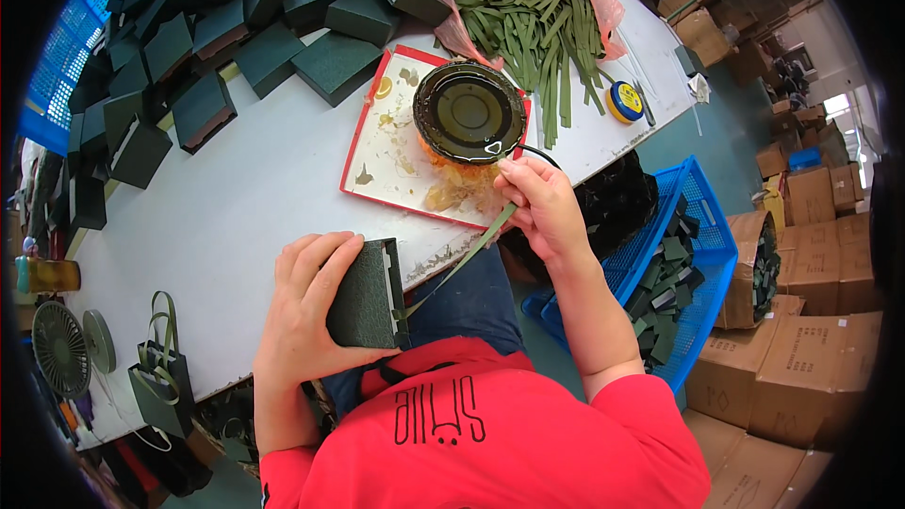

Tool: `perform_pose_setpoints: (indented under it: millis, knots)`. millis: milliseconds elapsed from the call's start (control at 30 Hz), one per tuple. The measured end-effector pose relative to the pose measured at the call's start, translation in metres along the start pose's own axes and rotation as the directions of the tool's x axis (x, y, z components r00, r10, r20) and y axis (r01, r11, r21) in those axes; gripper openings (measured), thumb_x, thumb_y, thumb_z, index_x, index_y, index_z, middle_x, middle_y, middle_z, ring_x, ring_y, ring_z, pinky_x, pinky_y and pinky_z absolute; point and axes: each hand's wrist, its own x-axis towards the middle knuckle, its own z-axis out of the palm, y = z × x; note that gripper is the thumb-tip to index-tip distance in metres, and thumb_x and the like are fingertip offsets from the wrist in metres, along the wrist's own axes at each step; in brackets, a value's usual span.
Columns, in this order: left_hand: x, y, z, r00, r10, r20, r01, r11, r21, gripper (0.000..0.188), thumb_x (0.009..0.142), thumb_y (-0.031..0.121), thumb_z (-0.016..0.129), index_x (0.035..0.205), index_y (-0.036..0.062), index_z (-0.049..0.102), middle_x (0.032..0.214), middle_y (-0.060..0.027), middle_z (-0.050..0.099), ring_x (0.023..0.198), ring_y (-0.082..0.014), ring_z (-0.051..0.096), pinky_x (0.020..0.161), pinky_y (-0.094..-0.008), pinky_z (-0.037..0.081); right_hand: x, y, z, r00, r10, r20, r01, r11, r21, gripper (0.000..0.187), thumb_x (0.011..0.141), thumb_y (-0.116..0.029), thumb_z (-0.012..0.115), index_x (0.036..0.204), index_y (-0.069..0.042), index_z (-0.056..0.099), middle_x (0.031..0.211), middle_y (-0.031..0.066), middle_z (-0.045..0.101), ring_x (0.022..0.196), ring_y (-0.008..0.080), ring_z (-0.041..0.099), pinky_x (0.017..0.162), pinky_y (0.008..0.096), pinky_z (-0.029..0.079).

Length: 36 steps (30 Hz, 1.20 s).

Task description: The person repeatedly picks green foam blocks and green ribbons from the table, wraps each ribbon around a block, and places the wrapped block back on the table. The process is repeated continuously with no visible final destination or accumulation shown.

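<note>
My left hand (304, 311) is wrapped round a small dark green box (358, 300) at the near edge of the table, thumb along its near side and fingers over the far side. A flat green ribbon (462, 262) runs from the box's right side up to my right hand (547, 205), which pinches it between thumb and fingers. That hand is right beside a round dark pot (468, 113) with amber, glue-like drips down its side. Under the pot lies a red-rimmed white tray (363, 146) smeared with the same residue.
Many dark green boxes (267, 58) are heaped at the far left. Behind the pot, a pink plastic bag (603, 9) spills green ribbons (537, 24). A yellow-and-blue round tin (624, 102), a blue crate (702, 217) of green pieces and cardboard cartons (797, 358) are at right; a fan (60, 349) is at left.
</note>
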Motion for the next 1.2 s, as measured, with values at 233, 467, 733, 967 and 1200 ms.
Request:
perform_pose_setpoints:
  millis: [233, 467, 733, 967, 1200]
  knots:
    - [0.0, 0.0, -0.004, 1.0, -0.005, 0.005, 0.005, 1.0, -0.006, 0.103, 0.05, 0.034, 0.096, 0.138, 0.0004, 0.055, 0.136, -0.0159, 0.056, 0.124, -0.0397, 0.052, 0.106, -0.05, 0.042, -0.032, -0.002, 0.01, 0.997, -0.069, 0.017, 0.071, 0.985, -0.159, 0.022, 0.1, -0.023, 0.065, 0.089, -0.005, 0.067, 0.073, -0.0081, 0.053, 0.062, -0.0003, 0.04, 0.053, 0.0189, 0.03]
    - [0.005, -0.006, -0.003, 0.998, 0.07, -0.007, -0.07, 0.981, -0.18, 0.106, 0.053, 0.035, 0.097, 0.142, 0.0019, 0.051, 0.139, -0.0155, 0.057, 0.127, -0.0395, 0.051, 0.107, -0.0492, 0.042, -0.06, 0.0, 0.039, 0.934, 0.001, 0.357, 0.127, 0.934, -0.335, 0.02, 0.104, -0.02, 0.061, 0.096, -0.003, 0.066, 0.086, -0.0052, 0.062, 0.075, -0.0001, 0.048, 0.065, 0.0193, 0.039]
    - [0.008, -0.007, -0.003, 0.991, 0.136, 0.01, -0.13, 0.962, -0.239, 0.107, 0.053, 0.036, 0.097, 0.143, 0.0017, 0.051, 0.14, -0.0148, 0.056, 0.125, -0.0388, 0.052, 0.107, -0.0487, 0.042, -0.057, 0.009, 0.055, 0.877, 0.185, 0.444, 0.045, 0.887, -0.46, 0.026, 0.102, -0.021, 0.063, 0.086, -0.002, 0.065, 0.072, -0.0055, 0.056, 0.065, 0.0006, 0.044, 0.057, 0.0221, 0.036]
    - [0.011, -0.004, -0.005, 0.989, 0.144, 0.033, -0.132, 0.961, -0.243, 0.104, 0.053, 0.035, 0.096, 0.141, 0.0021, 0.052, 0.137, -0.0143, 0.058, 0.123, -0.0371, 0.053, 0.103, -0.0481, 0.041, -0.05, 0.004, 0.056, 0.856, 0.248, 0.455, 0.017, 0.864, -0.502, 0.028, 0.1, -0.022, 0.065, 0.081, -0.001, 0.064, 0.068, -0.0044, 0.056, 0.062, 0.0016, 0.044, 0.054, 0.0242, 0.037]
    - [0.013, 0.001, -0.009, 0.98, 0.181, 0.08, -0.163, 0.968, -0.193, 0.092, 0.058, 0.034, 0.094, 0.137, 0.0042, 0.056, 0.131, -0.0122, 0.061, 0.12, -0.0348, 0.056, 0.102, -0.0471, 0.041, -0.041, 0.002, 0.056, 0.832, 0.363, 0.419, 0.017, 0.739, -0.674, 0.029, 0.095, -0.021, 0.066, 0.075, 0.001, 0.064, 0.065, 0.0001, 0.061, 0.061, 0.0037, 0.051, 0.054, 0.0253, 0.041]
